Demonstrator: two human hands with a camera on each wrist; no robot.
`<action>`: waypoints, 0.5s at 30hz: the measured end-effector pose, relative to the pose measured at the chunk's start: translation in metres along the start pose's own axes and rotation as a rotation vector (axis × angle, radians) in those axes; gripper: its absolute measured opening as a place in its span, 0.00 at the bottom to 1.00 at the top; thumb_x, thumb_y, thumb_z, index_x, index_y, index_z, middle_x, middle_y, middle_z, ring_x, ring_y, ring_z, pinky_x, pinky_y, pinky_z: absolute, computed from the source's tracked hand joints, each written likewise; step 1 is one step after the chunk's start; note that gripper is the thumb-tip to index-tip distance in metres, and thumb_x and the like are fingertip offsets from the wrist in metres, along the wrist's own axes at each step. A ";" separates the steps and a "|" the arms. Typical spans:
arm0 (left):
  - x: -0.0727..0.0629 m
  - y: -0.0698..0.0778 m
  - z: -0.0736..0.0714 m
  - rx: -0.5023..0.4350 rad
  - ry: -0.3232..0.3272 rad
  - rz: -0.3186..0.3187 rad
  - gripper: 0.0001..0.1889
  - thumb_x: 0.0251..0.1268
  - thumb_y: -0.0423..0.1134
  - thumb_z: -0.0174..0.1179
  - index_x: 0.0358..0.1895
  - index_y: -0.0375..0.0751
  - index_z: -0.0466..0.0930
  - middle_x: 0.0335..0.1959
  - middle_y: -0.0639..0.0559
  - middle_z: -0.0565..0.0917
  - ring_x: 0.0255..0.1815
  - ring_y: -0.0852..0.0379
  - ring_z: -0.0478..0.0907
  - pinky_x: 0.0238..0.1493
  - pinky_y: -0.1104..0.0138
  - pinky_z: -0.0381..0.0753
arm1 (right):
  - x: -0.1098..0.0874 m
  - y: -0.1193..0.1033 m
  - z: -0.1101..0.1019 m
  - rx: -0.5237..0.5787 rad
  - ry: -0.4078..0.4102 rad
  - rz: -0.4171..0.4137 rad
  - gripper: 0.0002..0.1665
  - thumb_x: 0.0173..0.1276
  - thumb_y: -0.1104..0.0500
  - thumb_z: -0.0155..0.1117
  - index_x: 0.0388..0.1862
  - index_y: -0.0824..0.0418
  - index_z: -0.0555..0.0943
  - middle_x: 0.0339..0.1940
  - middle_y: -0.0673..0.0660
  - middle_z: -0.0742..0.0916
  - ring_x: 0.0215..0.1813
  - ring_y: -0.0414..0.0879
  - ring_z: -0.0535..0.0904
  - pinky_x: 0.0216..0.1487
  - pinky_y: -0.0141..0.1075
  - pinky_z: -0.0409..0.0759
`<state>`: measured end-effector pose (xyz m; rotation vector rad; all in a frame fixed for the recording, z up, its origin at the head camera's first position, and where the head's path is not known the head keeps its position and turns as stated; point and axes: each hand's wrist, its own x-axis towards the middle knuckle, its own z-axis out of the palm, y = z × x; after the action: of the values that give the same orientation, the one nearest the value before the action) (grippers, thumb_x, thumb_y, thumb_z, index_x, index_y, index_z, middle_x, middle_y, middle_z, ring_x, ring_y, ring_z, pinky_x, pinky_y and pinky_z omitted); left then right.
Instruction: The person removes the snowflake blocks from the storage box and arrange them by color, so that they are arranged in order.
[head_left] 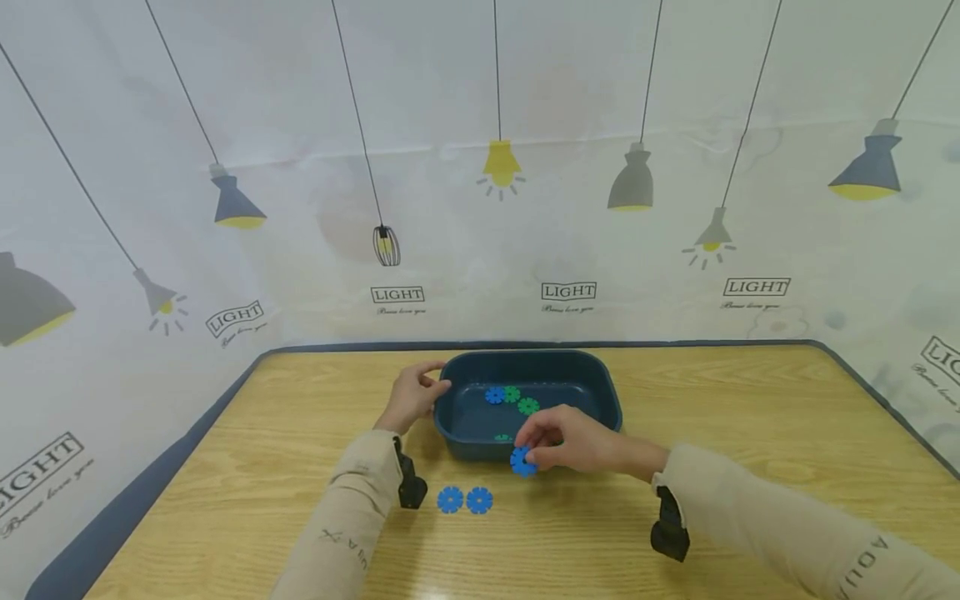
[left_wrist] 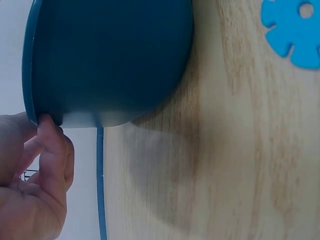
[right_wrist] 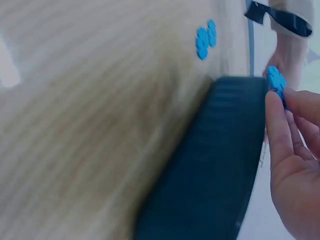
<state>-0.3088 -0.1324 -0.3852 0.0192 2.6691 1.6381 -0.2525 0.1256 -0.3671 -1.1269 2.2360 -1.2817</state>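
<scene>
My right hand (head_left: 573,442) pinches a blue notched disc (head_left: 522,462) between thumb and fingers, at the near rim of a dark blue basin (head_left: 611,400). In the right wrist view the same blue disc (right_wrist: 276,82) stands on edge at the fingertips, close by the basin's rim. My left hand (head_left: 412,396) grips the basin's left rim, with thumb and fingers on either side of it, as the left wrist view also shows. Inside the basin lie a blue disc (head_left: 495,395) and several green discs (head_left: 528,406), one partly hidden by the near wall.
Two blue discs (head_left: 450,500) lie side by side on the wooden table (head_left: 300,442) in front of the basin. Behind the table hangs a white backdrop (head_left: 465,317) printed with lamps. Black straps with small devices (head_left: 669,529) sit on both wrists.
</scene>
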 end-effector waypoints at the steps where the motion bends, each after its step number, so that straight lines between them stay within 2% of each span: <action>1: 0.000 0.000 0.000 0.001 0.000 -0.002 0.20 0.59 0.34 0.56 0.57 0.39 0.70 0.24 0.45 0.73 0.12 0.59 0.68 0.22 0.56 0.78 | -0.001 0.000 0.003 0.006 -0.008 -0.005 0.08 0.60 0.66 0.59 0.39 0.67 0.78 0.31 0.54 0.82 0.31 0.41 0.77 0.35 0.32 0.77; 7: 0.001 0.000 0.000 -0.001 0.004 -0.008 0.20 0.59 0.34 0.56 0.57 0.40 0.71 0.26 0.44 0.73 0.15 0.58 0.70 0.22 0.58 0.78 | -0.005 0.003 0.019 0.041 -0.050 -0.036 0.08 0.58 0.66 0.61 0.37 0.68 0.78 0.31 0.55 0.82 0.32 0.40 0.76 0.34 0.32 0.77; 15: 0.002 -0.001 0.000 0.001 0.005 -0.007 0.21 0.59 0.34 0.56 0.57 0.41 0.70 0.30 0.42 0.75 0.16 0.57 0.71 0.23 0.58 0.79 | -0.007 0.016 0.037 -0.022 -0.054 0.017 0.05 0.57 0.68 0.62 0.34 0.64 0.79 0.28 0.51 0.81 0.30 0.37 0.75 0.33 0.30 0.76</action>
<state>-0.3104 -0.1327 -0.3857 0.0055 2.6700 1.6371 -0.2328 0.1143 -0.4016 -1.1338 2.2207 -1.2090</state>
